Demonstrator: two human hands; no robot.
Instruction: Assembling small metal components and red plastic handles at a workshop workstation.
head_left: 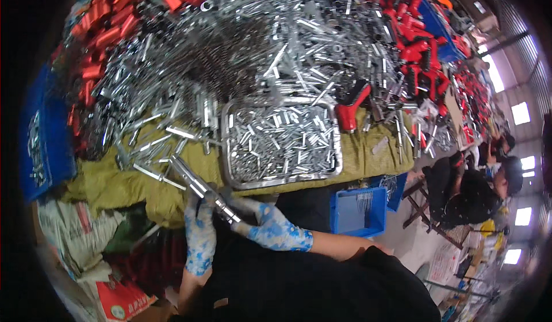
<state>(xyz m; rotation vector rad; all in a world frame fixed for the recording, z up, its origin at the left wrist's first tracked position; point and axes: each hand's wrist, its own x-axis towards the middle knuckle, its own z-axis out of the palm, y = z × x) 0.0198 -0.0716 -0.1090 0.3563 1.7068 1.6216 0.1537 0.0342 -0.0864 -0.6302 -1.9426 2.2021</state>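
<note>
Both my hands wear white gloves with blue patterns and grip one long shiny metal tube [197,185], which slants from upper left to lower right. My left hand [199,230] closes on its middle from below. On the lower end, my right hand [267,225] is closed from the right; its fingertips are dark and partly hidden. Just beyond the hands, a rectangular metal tray [229,175] full of small pins and fittings rests on yellow-green cloth [198,169]. Loose metal rods [150,174] lie left of the tray.
A large heap of metal parts [241,46] covers the far table, flanked by red sleeves [109,34] and red handles [414,52]. A red-and-black handle [352,109] lies beside the tray. Blue bins [384,213] stand lower right, another blue bin [49,172] left. People [468,192] sit at far right.
</note>
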